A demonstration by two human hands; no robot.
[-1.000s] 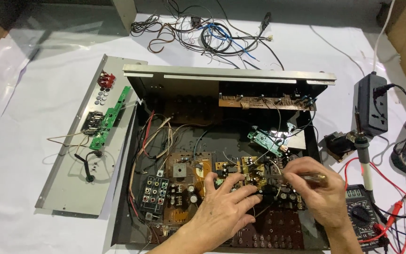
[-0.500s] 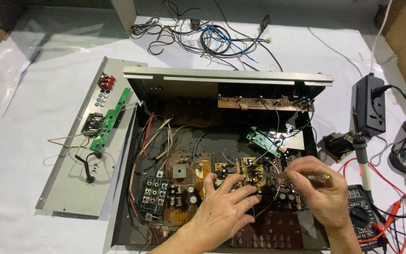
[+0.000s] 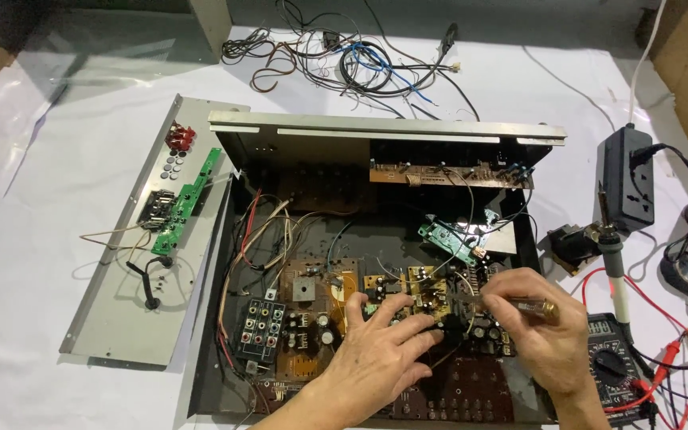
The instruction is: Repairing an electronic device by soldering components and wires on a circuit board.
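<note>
I see the brown circuit board (image 3: 408, 291) lying flat inside the open black chassis (image 3: 232, 263), the brass-tipped tool (image 3: 523, 306) held level above it.

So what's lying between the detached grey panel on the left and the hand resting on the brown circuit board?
In the head view, red, black and pale wires and a black jack block.

The left hand (image 3: 376, 358) presses on a brown circuit board (image 3: 312, 318) inside the open chassis (image 3: 232, 263). The right hand (image 3: 543, 326) grips a slim tool (image 3: 519, 304) beside it.
</note>
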